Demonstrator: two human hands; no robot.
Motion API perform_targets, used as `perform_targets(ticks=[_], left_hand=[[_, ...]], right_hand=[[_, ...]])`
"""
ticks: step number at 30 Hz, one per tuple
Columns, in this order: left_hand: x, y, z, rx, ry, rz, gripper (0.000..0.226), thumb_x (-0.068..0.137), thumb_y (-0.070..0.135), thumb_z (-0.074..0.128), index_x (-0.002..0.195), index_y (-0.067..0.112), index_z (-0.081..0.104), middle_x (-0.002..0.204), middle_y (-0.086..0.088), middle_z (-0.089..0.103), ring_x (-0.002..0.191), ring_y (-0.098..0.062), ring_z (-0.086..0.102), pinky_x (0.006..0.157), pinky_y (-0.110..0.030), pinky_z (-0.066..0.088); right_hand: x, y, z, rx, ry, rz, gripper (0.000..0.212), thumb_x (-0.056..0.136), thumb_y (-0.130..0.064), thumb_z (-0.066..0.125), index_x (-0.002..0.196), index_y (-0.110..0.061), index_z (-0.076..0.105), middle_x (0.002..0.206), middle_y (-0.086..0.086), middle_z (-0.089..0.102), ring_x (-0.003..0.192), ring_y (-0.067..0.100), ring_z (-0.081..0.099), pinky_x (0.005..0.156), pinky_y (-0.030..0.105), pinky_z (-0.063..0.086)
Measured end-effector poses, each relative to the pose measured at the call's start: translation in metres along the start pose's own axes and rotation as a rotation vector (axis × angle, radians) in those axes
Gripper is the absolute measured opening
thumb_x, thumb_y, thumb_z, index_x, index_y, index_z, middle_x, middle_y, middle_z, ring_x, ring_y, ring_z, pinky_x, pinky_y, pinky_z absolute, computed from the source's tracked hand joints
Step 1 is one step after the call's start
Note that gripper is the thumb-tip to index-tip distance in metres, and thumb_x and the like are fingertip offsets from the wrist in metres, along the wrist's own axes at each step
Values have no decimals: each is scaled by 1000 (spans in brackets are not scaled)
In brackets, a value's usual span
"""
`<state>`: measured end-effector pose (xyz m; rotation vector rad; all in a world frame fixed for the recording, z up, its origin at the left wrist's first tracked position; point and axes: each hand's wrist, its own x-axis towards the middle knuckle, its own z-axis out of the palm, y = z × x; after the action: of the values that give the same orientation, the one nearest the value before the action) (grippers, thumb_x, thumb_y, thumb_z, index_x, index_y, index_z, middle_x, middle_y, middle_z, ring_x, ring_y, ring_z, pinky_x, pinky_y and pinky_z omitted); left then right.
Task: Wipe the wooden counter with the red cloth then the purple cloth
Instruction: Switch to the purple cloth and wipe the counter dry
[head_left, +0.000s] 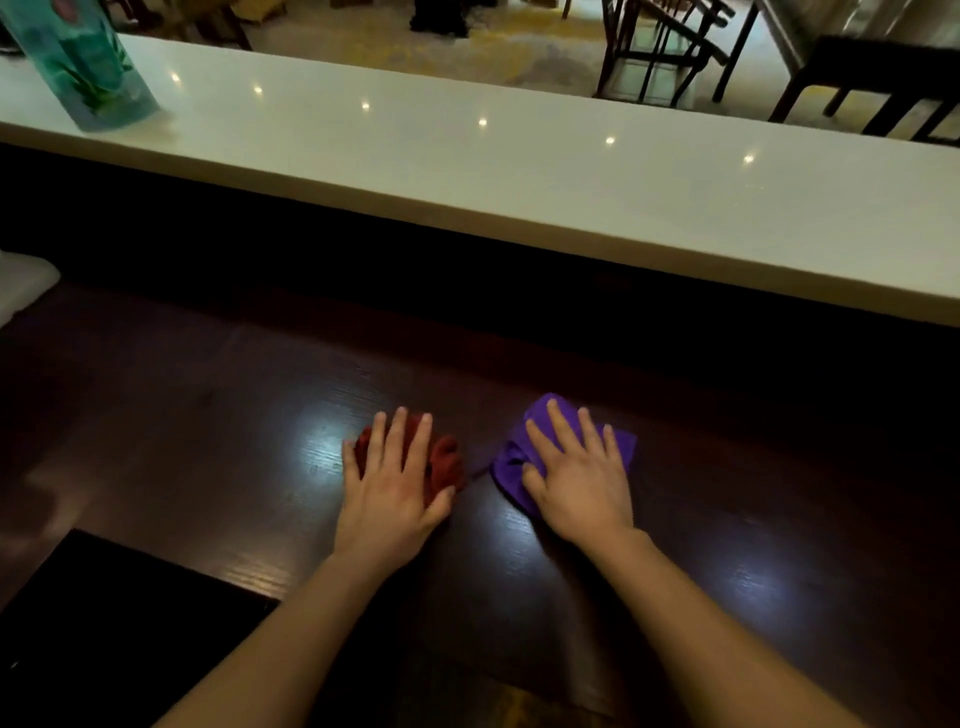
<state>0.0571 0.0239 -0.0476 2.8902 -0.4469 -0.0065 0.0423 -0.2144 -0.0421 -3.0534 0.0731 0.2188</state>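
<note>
both forearms reach forward. the left hand (390, 480) lies flat, fingers spread, on one crumpled red cloth (445, 460); the right hand (575, 475) presses likewise on one purple cloth (511, 460), both on the dark glossy wooden counter (208, 415).

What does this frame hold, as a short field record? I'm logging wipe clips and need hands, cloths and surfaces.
left hand: flat, fingers spread, pressing on red cloth
right hand: flat, fingers spread, pressing on purple cloth
red cloth: bunched, on wooden counter, left of purple cloth
purple cloth: crumpled, on wooden counter, apart from red cloth
wooden counter: dark, glossy, light glare near both hands
white ledge: raised, behind the counter
teal bottle: stands on ledge, far left
</note>
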Motion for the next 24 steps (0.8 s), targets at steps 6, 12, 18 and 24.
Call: perform_targets(ticks=[6,12,18,24], left_hand=[[-44,57,25,54,36,89,83,79,58,49,153,27,28,162,-22,18,151,-37,7,114,-68,15],[-46,64,35,110,7,51,69,82,55,48,146,29,43,163,-18,17,152,-34,5,115,-69,10],[-48,61,33,109,45,70,69,82,54,51,146,31,41,163,-16,17,152,-34,5,116,-68,7],[-48,60,38,94,89,184,65,83,54,50,144,30,45,162,-11,23,151,-35,8,118,-62,11]], right_hand=[[-79,18,10,-23,9,-154,65,84,-55,41,145,-35,36,160,-6,21,146,28,20,116,50,16],[-30,45,-6,-51,-18,37,63,92,-55,32,150,-31,26,163,-2,9,148,27,10,119,47,10],[-68,29,-3,-48,-34,59,68,86,-52,34,149,-28,28,162,2,10,148,33,9,118,53,10],[-136,85,10,-86,-13,13,63,82,-50,41,140,-27,48,157,1,31,141,33,33,113,58,23]])
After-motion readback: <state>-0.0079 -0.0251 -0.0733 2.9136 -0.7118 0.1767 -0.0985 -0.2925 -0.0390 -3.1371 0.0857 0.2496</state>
